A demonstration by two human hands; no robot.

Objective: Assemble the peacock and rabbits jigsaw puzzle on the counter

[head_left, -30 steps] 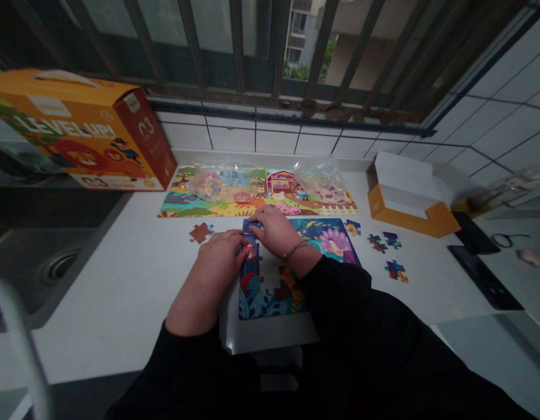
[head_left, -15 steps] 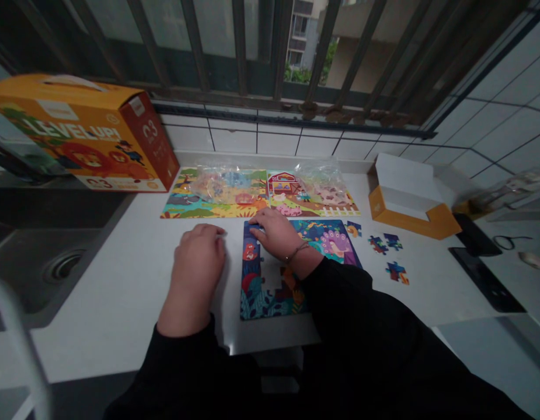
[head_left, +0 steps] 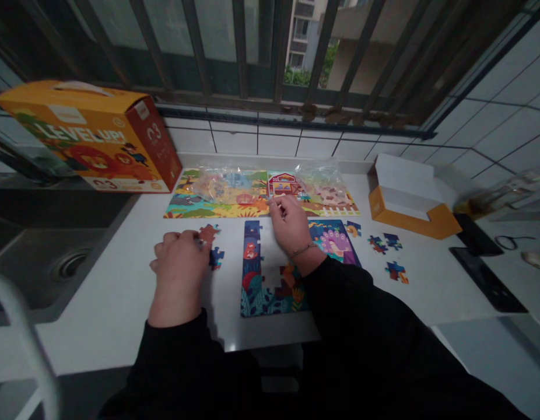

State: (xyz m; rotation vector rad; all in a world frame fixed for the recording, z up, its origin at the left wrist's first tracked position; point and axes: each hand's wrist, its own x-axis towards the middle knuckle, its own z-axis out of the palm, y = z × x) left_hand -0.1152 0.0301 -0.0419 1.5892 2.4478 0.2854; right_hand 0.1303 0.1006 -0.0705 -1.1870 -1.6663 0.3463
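A partly filled jigsaw puzzle in dark blue tones lies on the counter, with a bare gap in its middle and upper part. My right hand is over its top edge, fingers curled into a pinch; whatever may be between the fingertips is hidden. Left of the puzzle, my left hand has its thumb and forefinger at a reddish-brown puzzle piece, its other fingers bent. Just below that piece lies a dark blue puzzle piece, close to the thumb.
Several loose puzzle pieces lie right of the puzzle. Behind it are two picture boards under clear plastic bags. An orange carton stands by the sink; an opened orange box sits at right.
My right hand has lifted off the puzzle's upper left and moved right and up. My left hand has shifted left, and two puzzle pieces beside it have come into view.
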